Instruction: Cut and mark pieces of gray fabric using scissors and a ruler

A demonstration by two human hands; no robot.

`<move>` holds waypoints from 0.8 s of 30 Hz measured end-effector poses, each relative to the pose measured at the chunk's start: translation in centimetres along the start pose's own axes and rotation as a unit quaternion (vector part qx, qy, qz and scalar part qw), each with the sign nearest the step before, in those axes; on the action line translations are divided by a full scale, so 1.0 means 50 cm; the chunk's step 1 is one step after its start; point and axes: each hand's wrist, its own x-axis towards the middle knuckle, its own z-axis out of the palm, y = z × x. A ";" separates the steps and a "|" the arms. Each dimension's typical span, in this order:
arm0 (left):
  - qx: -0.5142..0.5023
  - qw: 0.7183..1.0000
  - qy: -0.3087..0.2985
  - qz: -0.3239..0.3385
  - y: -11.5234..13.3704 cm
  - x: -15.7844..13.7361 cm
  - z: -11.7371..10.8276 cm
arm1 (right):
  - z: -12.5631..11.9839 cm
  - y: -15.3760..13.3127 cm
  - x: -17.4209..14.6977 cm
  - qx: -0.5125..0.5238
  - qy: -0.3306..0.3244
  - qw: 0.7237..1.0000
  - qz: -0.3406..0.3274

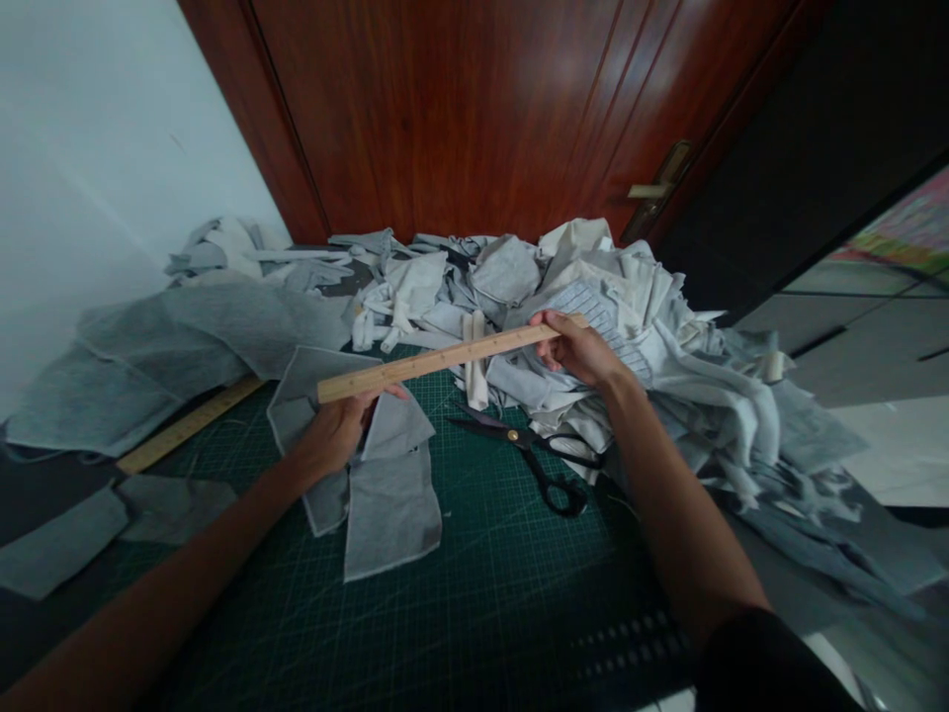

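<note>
The ruler [437,362] is pale tan with small dark marks; the cloth pieces [392,509] are plain grey. A fine, paler grid covers the green mat [496,574], and the scissors [523,443] are black with a gold-coloured pivot [512,435]. The heap [511,272] mixes grey with cream.

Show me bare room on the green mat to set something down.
Bare: the green mat on the near side of the scissors, plus a strip between them and the grey fabric pieces by the left hand. Crowded: along the door, heaped with fabric scraps, and the left, with grey cloth and yellowish ruler.
</note>
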 end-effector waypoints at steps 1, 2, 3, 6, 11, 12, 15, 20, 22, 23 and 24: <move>-0.011 1.000 -0.016 -0.005 -0.004 0.001 0.000 | 0.000 0.005 0.001 0.001 -0.003 1.000 0.003; -0.034 0.999 -0.028 -0.011 -0.008 0.001 0.001 | -0.001 0.009 0.002 0.004 0.000 1.000 0.004; -0.061 0.997 -0.036 -0.018 -0.012 0.001 0.001 | -0.003 0.011 0.003 0.006 0.005 1.000 0.003; -0.116 0.992 -0.044 -0.026 -0.020 0.000 0.004 | -0.007 0.014 0.004 0.005 0.017 1.000 -0.003; -0.165 0.986 -0.019 -0.021 -0.005 0.000 0.001 | -0.004 0.016 0.004 0.001 0.012 1.000 -0.010; -0.179 0.983 -0.017 -0.020 -0.001 0.002 0.000 | -0.002 0.017 0.003 0.002 0.010 1.000 -0.012; -0.234 0.972 -0.005 -0.022 0.006 0.012 -0.004 | 0.001 0.018 0.001 -0.001 0.009 1.000 -0.013; -0.330 0.940 0.078 -0.044 0.003 0.027 -0.010 | -0.001 0.019 -0.002 -0.016 -0.010 1.000 -0.014; -0.359 0.926 0.103 -0.056 0.003 0.029 -0.013 | -0.004 0.018 -0.003 -0.012 -0.022 1.000 -0.018; -0.371 0.920 0.111 -0.060 0.003 0.030 -0.014 | -0.006 0.017 -0.003 -0.006 -0.025 0.999 -0.020; -0.383 0.914 0.116 -0.063 0.004 0.031 -0.016 | -0.007 0.015 -0.003 0.002 -0.023 0.999 -0.021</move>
